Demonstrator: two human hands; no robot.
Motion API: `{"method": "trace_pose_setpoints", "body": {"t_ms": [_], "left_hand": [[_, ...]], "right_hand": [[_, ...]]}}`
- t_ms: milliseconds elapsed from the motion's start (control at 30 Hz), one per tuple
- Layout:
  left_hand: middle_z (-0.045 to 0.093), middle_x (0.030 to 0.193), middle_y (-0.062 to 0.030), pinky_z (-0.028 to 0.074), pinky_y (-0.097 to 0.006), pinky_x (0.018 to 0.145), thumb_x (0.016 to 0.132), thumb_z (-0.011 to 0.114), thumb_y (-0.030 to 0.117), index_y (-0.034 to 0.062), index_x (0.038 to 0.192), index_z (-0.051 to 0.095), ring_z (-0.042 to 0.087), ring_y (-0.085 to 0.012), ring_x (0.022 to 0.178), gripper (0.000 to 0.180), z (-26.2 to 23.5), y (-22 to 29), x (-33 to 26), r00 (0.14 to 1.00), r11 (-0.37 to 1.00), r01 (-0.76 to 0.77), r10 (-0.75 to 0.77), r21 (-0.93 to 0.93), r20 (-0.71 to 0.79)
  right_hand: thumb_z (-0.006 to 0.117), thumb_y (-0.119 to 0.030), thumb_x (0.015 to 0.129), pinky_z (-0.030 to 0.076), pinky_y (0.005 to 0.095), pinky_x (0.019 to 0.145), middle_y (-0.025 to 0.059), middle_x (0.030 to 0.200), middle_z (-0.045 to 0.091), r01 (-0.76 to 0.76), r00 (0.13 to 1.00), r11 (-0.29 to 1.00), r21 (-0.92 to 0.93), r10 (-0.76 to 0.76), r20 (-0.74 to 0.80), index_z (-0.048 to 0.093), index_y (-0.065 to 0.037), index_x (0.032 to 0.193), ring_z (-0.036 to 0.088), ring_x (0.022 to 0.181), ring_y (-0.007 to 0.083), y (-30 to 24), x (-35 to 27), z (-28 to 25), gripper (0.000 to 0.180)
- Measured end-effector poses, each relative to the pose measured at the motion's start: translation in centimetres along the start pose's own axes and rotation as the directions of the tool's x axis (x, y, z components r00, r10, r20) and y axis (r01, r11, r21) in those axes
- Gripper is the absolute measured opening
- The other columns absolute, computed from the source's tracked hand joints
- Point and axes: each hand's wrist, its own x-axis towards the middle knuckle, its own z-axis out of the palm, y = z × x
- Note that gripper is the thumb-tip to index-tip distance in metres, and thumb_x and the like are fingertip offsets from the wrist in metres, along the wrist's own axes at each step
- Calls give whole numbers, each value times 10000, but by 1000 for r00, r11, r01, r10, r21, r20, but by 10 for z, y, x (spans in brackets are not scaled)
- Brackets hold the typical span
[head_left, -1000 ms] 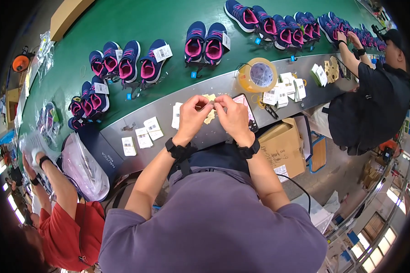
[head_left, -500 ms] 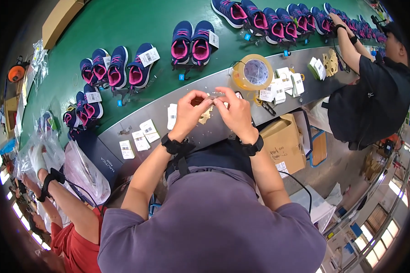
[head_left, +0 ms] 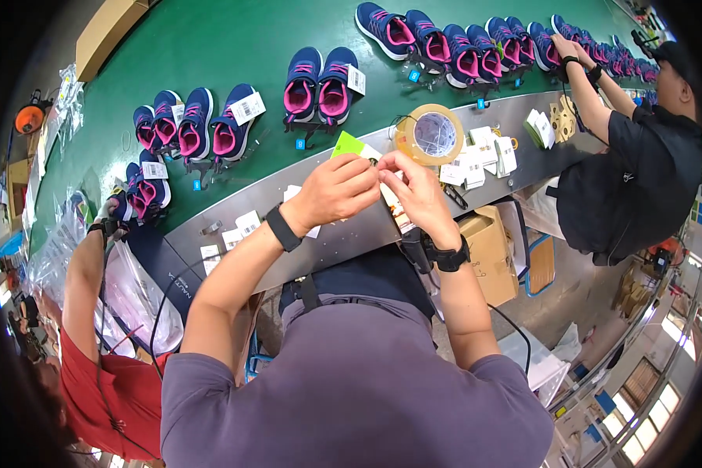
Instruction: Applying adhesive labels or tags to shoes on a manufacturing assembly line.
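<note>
My left hand (head_left: 335,189) is closed, its fingers curled over above the metal edge of the bench. My right hand (head_left: 420,191) meets it with thumb and forefinger pinched together. Whatever lies between the fingertips is too small and covered to name. A card with a bright green end (head_left: 349,145) shows just beyond my left hand; a white and orange printed piece (head_left: 395,209) peeks out between the hands. I cannot tell whether these are one thing or whether they are held. Beside my right hand sits a roll of clear tape (head_left: 433,134).
Navy and pink shoes (head_left: 320,86) with white tags stand in rows on the green table (head_left: 265,47). Bundles of white tags (head_left: 469,165) lie right of my hands, more white tags (head_left: 247,223) to the left. Co-workers are at the right (head_left: 639,168) and left (head_left: 109,382); an open carton (head_left: 487,253) stands below the bench.
My left hand has turned over and moved right, and its fingers have curled in. The green-ended card has come into view. The left co-worker's hand has moved up to the shoes.
</note>
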Motion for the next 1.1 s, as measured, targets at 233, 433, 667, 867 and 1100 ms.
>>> {"method": "trace_pose_setpoints", "body": {"t_ms": [233,433,667,867,1100], "left_hand": [[541,825,-48,460,-328,624,694,656,177,69,805,559,555,-219,756,183,19,-32,54,999,976,-22,29,-214,27],[565,894,-135,463,-431,662,846,598,355,17,921,556,562,-338,771,349,101,-127,98,945,935,325,-325,-143,22],[514,1128,-93,428,-389,737,724,686,279,76,1219,470,548,-281,844,577,180,-186,85,940,982,142,-172,121,296],[510,1143,-82,459,-415,669,775,647,360,100,1254,450,589,-284,886,580,197,-161,95,911,970,244,-228,-2,344],[558,1013,-103,486,-444,718,868,567,360,86,1052,566,568,-333,869,330,206,-169,78,791,851,525,-491,8,366]], "right_hand": [[608,-95,870,474,285,616,51,901,637,207,904,977,-54,-212,-372,619,-55,917,615,714,164,0,13,-30,62],[517,-72,939,434,213,718,49,918,644,151,863,965,214,-23,-505,539,-14,971,561,787,67,-4,-4,-89,70],[559,-43,902,415,201,653,-9,818,550,-125,769,989,73,143,-623,565,-16,953,509,689,58,52,-63,-131,58],[457,-87,946,442,255,736,42,881,606,-286,708,953,-101,139,-693,548,-2,1129,546,767,109,91,-88,-149,221],[539,-100,917,460,224,684,17,826,632,-222,901,943,-250,100,-422,617,0,1017,589,757,94,57,-7,-162,161]]}}
